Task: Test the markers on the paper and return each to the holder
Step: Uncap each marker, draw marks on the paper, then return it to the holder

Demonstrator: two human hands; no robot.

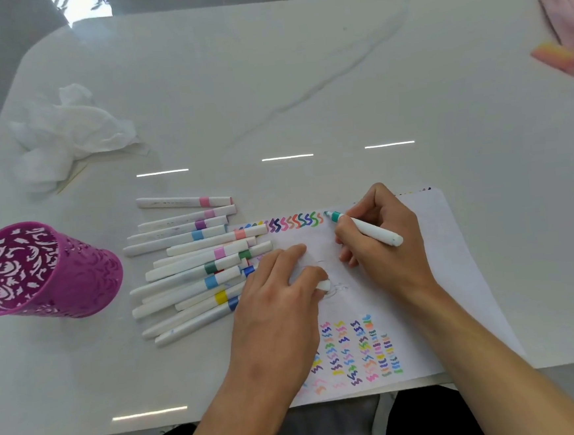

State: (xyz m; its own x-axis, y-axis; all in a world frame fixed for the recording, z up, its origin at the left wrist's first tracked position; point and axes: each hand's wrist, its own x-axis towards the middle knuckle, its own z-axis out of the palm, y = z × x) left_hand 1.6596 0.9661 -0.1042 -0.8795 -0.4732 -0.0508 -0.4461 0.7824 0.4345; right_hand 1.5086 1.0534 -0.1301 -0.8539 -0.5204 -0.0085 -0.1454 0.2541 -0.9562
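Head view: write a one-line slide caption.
Right hand puts a teal marker to the paper; left hand rests on it holding a white cap; more markers lie beside a purple holder.

White tbl (302,78): paper (453,255), markers (186,268), holder (42,271), tissue (66,131), maybe pink cloth (569,23).

We see a magenta holder (42,271) pierced with a leafy cut-out pattern. The loose markers (196,265) beside it have white barrels, each ringed by one coloured band: pink, lilac, purple, sky blue, salmon, dark green, yellow or royal blue. The marker (379,234) in the right hand (388,254) is white with a teal band and a teal tip; the cap (324,285) in the left hand (278,300) is white. The paper (446,256) is white, with a row of zigzags (296,221) along its far edge in blue, purple, pink, orange and green, and a multicoloured block of zigzags (358,352) nearer us. The table (303,96) is white marble with faint grey veins; the crumpled tissue (66,131) is white.
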